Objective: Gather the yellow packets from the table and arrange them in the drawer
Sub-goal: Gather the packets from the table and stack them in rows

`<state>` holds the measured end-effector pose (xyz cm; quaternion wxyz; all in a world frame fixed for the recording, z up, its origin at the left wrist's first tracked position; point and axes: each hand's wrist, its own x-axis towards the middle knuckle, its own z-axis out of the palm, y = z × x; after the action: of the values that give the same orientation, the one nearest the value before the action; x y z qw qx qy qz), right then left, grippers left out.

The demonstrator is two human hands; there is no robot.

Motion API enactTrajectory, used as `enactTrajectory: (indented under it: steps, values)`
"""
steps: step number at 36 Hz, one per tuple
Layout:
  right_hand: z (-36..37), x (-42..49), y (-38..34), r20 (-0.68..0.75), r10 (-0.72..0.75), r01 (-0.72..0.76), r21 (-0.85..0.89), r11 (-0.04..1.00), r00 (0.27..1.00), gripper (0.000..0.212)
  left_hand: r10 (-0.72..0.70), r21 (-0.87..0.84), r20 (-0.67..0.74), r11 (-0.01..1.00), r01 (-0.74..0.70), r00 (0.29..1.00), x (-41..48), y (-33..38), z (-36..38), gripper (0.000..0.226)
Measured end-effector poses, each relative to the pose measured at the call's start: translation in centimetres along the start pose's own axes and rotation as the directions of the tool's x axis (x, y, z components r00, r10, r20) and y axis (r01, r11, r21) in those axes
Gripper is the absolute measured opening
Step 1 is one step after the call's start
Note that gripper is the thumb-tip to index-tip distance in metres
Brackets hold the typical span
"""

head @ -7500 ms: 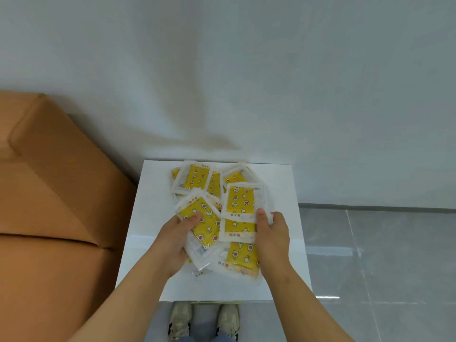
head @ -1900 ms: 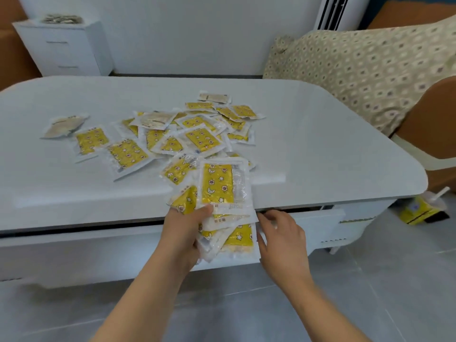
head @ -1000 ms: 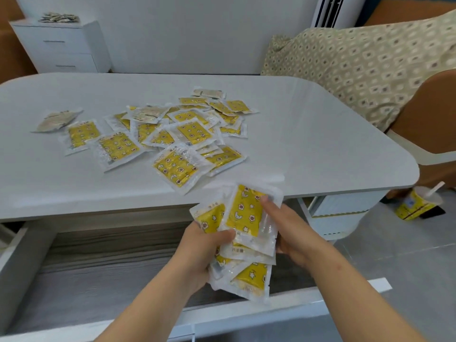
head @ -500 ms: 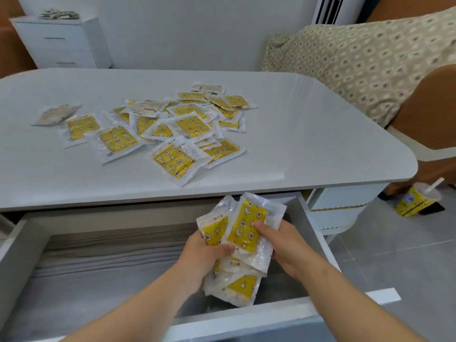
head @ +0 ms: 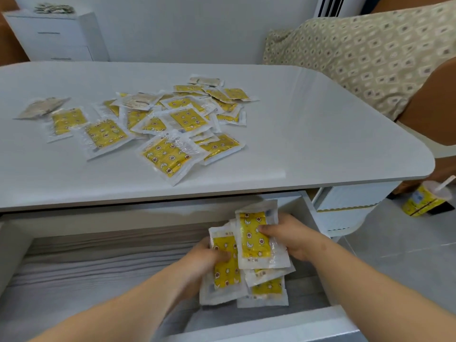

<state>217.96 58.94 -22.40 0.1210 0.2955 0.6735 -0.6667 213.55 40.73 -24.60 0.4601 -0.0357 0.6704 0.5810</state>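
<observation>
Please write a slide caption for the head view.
Both hands lower a bundle of yellow packets into the open drawer.

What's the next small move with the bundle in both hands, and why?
Probably lower the bundle of yellow packets onto the floor of the drawer at its right end and let go. The left hand and right hand hold it inside the open drawer already, and many loose packets wait on the table.

Left hand (head: 206, 257) and right hand (head: 288, 234) grip fanned bundle of yellow packets (head: 249, 253) inside open drawer (head: 74, 262), right end. Loose yellow packets (head: 170, 122) scattered on white table (head: 320, 134) above. Drink cup (head: 423, 198) on floor, right.
</observation>
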Motion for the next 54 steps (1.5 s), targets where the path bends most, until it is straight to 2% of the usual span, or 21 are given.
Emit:
enactTrajectory:
  steps: [4, 7, 11, 12, 14, 15, 16, 18, 19, 20, 25, 28, 30, 32, 35, 39, 41, 43, 47, 51, 54]
  values:
    - [-0.8, 0.5, 1.1, -0.023, 0.0, -0.003, -0.146, 0.989, 1.0, 0.016, -0.026, 0.179, 0.013, 0.984, 0.023, 1.0, 0.3, -0.8, -0.5, 0.04]
    - [-1.0, 0.5, 1.4, 0.002, 0.021, -0.02, -0.242, 0.97, 1.0, 0.019, -0.067, 0.354, 0.064, 0.934, 0.04, 0.996, 0.4, -0.9, -0.6, 0.03]
    - [-1.1, 0.4, 1.2, 0.016, 0.004, 0.002, -0.375, 0.927, 1.0, 0.02, -0.129, 0.534, -0.041, 0.835, 0.131, 0.991, 0.4, -0.4, -0.7, 0.029]
    - [-1.2, 0.4, 1.2, 0.018, -0.006, 0.013, -0.423, 0.906, 1.0, 0.019, -0.126, 0.652, -0.089, 0.743, 0.154, 0.988, 0.3, -0.2, -0.7, 0.036]
    - [-1.3, 0.5, 1.1, 0.016, -0.025, 0.03, -0.509, 0.86, 1.0, 0.015, -0.085, 0.899, -0.21, 0.374, 0.227, 0.974, 0.2, 0.1, -0.7, 0.051]
    - [-1.4, 0.5, 1.1, 0.014, -0.032, 0.034, -0.544, 0.838, 0.999, 0.014, -0.061, 0.931, -0.227, 0.278, 0.235, 0.972, 0.1, 0.2, -0.6, 0.054]
    - [-1.5, 0.5, 1.1, 0.012, -0.038, 0.038, -0.575, 0.818, 0.999, 0.016, -0.089, 0.929, -0.209, 0.294, 0.226, 0.974, 0.1, 0.2, -0.7, 0.053]
    - [-1.8, 0.4, 0.9, 0.003, -0.04, 0.033, -0.625, 0.78, 0.999, 0.024, -0.218, 0.792, -0.096, 0.574, 0.208, 0.971, 0.0, 0.0, -0.6, 0.041]
    - [-2.0, 0.3, 0.9, -0.004, -0.039, 0.027, -0.64, 0.768, 0.999, 0.027, -0.267, 0.719, -0.015, 0.666, 0.196, 0.964, -0.3, 0.0, -0.3, 0.033]
    - [-2.2, 0.2, 0.9, -0.013, -0.041, 0.023, -0.645, 0.764, 0.999, 0.028, -0.296, 0.702, 0.046, 0.689, 0.18, 0.954, -0.5, -0.2, 0.0, 0.027]
    - [-2.5, -0.2, 1.1, -0.029, -0.056, 0.024, -0.651, 0.759, 0.998, 0.029, -0.311, 0.789, 0.064, 0.598, 0.142, 0.948, -0.6, -0.7, 1.2, 0.032]
    - [-2.2, -0.4, 1.0, -0.015, -0.085, 0.052, -0.68, 0.731, 0.996, 0.025, -0.08, 0.914, -0.024, 0.402, 0.054, 0.996, -0.5, -0.6, 1.4, 0.037]
    - [-2.1, -0.5, 0.8, -0.017, -0.1, 0.061, -0.69, 0.721, 0.995, 0.026, 0.089, 0.921, -0.051, 0.39, 0.012, 0.995, -0.4, -0.2, 1.3, 0.031]
    - [-2.2, -0.6, 0.6, -0.018, -0.1, 0.062, -0.676, 0.735, 0.995, 0.024, 0.097, 0.813, -0.06, 0.583, -0.008, 0.993, -0.2, -0.1, 0.8, 0.021]
    - [-2.5, -0.8, 0.3, 0.006, -0.065, 0.057, -0.567, 0.822, 0.998, 0.014, -0.042, 0.506, 0.017, 0.862, 0.028, 0.999, -0.6, 0.2, -0.4, 0.009]
    - [-2.8, -0.9, 0.2, 0.038, -0.015, 0.029, -0.41, 0.912, 0.999, 0.022, -0.157, 0.255, 0.181, 0.961, 0.108, 0.971, -1.2, 0.9, -1.6, 0.022]
    - [-2.9, -0.8, 0.1, 0.043, -0.002, 0.019, -0.392, 0.92, 0.999, 0.021, -0.205, 0.247, 0.194, 0.957, 0.154, 0.959, -1.3, 0.8, -1.5, 0.02]
    - [-2.8, -0.7, 0.2, 0.043, 0.007, 0.011, -0.412, 0.911, 0.999, 0.017, -0.257, 0.378, 0.143, 0.907, 0.187, 0.956, -1.1, 0.2, -1.3, 0.02]
    - [-2.7, -0.7, 0.2, 0.038, 0.024, -0.006, -0.424, 0.906, 0.999, 0.021, -0.282, 0.685, 0.034, 0.705, 0.183, 0.959, -0.9, 0.1, -0.7, 0.029]
    - [-3.0, -0.7, -0.2, 0.04, 0.066, -0.048, -0.347, 0.937, 0.997, 0.019, -0.142, 0.772, 0.004, 0.63, 0.087, 0.99, -1.4, 1.4, -1.1, 0.016]
    - [-3.2, -0.7, -0.6, 0.041, 0.089, -0.074, -0.274, 0.959, 0.995, 0.019, -0.158, 0.736, 0.086, 0.676, 0.044, 0.984, -1.9, 2.5, -2.6, 0.007]
